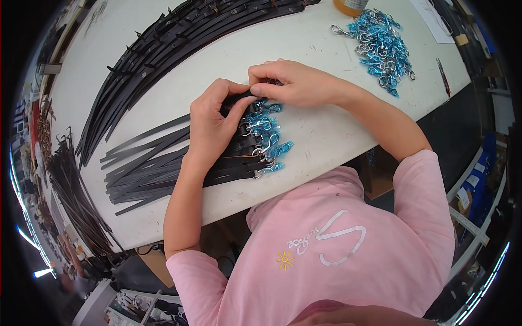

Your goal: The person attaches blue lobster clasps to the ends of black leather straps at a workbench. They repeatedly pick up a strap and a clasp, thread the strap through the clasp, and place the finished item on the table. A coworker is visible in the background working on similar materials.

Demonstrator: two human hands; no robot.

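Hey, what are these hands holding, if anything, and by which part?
The left hand and right hand pinch a black strap, apparently near one end, beside the blue-wrapped clasps; the exact spot is partly hidden.

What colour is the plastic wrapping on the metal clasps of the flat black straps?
The thin plastic wrapping is bright blue; the head view shows it best.

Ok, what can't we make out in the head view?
Head view:
Part of the flat black strap at the fingertips: covered by left hand and right hand.
Top of round amber container: cut off by upper edge.
Count of piled blue-wrapped silver metal clips: small, overlapping.
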